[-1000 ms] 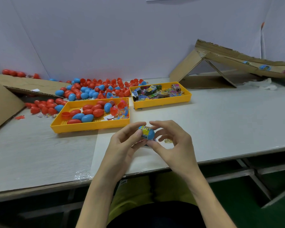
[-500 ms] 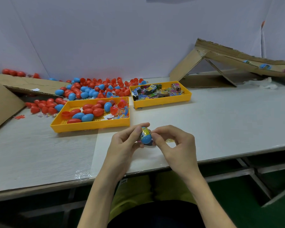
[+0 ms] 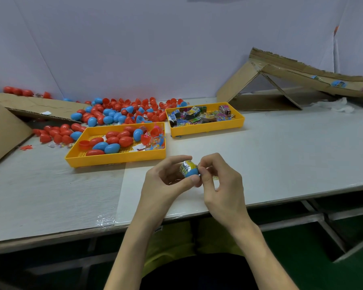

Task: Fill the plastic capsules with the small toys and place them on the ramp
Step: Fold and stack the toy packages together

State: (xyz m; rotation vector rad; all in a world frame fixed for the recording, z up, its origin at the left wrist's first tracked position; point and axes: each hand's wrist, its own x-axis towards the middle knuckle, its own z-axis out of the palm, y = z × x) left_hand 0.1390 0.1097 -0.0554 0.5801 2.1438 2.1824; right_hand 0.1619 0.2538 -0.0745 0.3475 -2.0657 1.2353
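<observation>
The blue capsule half sits above the near edge of the table, right in front of the person, with a shiny foil toy packet bulging out of its open top. The left hand grips the capsule, thumb underneath and fingers curled over it. The right hand meets it from the other side, its fingertips pinching at the capsule's right edge, so both hands are closed together on the one piece (whether a second half is tucked in the right palm cannot be made out). Just beyond the hands lies a yellow tray of red and blue capsules, with a few loose toys at its right end. Beside it to the right, a second yellow tray holds printed toy packets. Behind both trays a loose pile of capsules spreads to the wall, next to a cardboard sheet on the left. The cardboard ramp stands at the far right, well apart from the hands, and a blue capsule lies on its slope.
</observation>
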